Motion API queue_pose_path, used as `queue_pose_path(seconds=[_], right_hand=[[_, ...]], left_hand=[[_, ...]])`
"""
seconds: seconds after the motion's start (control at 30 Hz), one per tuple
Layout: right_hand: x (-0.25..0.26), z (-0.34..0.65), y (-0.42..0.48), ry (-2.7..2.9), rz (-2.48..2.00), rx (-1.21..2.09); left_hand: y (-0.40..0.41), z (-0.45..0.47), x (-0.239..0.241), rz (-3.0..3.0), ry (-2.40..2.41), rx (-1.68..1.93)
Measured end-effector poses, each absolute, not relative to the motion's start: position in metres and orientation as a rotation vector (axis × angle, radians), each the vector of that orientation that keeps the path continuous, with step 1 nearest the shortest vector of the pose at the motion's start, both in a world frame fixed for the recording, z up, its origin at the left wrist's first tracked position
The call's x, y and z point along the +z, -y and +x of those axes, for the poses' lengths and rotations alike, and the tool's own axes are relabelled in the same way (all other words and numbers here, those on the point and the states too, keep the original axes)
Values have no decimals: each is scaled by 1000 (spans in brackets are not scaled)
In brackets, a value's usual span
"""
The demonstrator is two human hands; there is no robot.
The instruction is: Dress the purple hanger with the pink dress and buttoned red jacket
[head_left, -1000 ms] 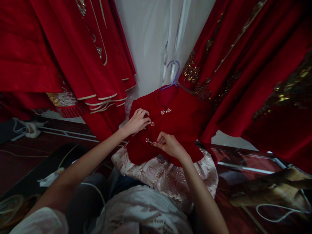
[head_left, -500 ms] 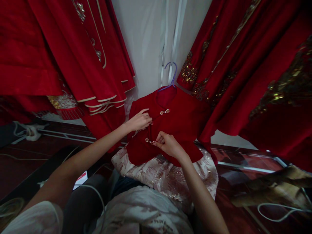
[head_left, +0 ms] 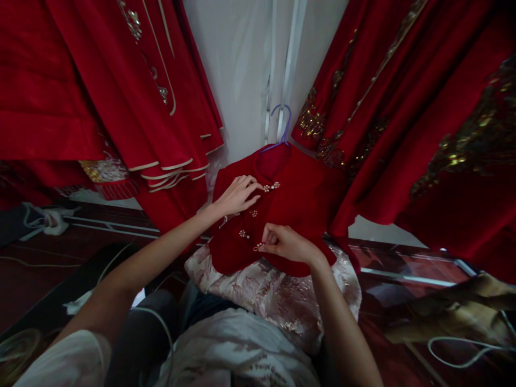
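A short red jacket [head_left: 306, 199] hangs on a purple hanger [head_left: 287, 126] over a pale brocade skirt [head_left: 278, 290]. My left hand [head_left: 241, 194] is open, fingers spread over the jacket front, the index fingertip at the fastened top flower clasp [head_left: 271, 186]. Below it shows a middle flower clasp half [head_left: 253, 213]. Lower down, a flower clasp half with a bead [head_left: 243, 234] sits on the left front edge. My right hand [head_left: 287, 243] is closed, pinching the matching clasp half with its loop [head_left: 257, 248] at the right front edge. The two lower halves are apart.
Red garments with cream piping [head_left: 169, 166] hang at left, and red gowns with gold sequins [head_left: 455, 150] at right. A white pole [head_left: 288, 59] bears the hanger. White cords [head_left: 463, 349] and a brown bundle [head_left: 451, 306] lie at lower right.
My left hand has moved up from the middle clasp to the top one, its fingers spreading. My right hand has shifted slightly down; the lower clasp halves, joined before, are now separate.
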State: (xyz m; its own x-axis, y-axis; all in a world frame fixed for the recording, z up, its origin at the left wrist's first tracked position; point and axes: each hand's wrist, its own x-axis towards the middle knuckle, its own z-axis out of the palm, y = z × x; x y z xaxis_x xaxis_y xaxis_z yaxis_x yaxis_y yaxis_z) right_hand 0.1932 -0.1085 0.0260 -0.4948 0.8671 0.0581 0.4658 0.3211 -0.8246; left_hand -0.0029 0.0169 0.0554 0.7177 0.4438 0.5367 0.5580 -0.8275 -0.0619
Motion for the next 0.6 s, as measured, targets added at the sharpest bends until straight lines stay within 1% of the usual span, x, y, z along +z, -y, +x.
queue_pose_path(seconds=[0.13, 0.33, 0.43, 0.6], right_hand=[[38, 207, 116, 2099, -1164, 1103], [51, 217, 124, 2123, -1184, 1054], [53, 220, 126, 2118, -1179, 1050], [49, 223, 123, 2116, -1166, 1113]], left_hand=[[-19, 25, 64, -2661, 794, -809], [-32, 45, 70, -2653, 774, -798], [-36, 47, 72, -2692, 775, -797], [-39, 48, 72, -2780, 845, -926]])
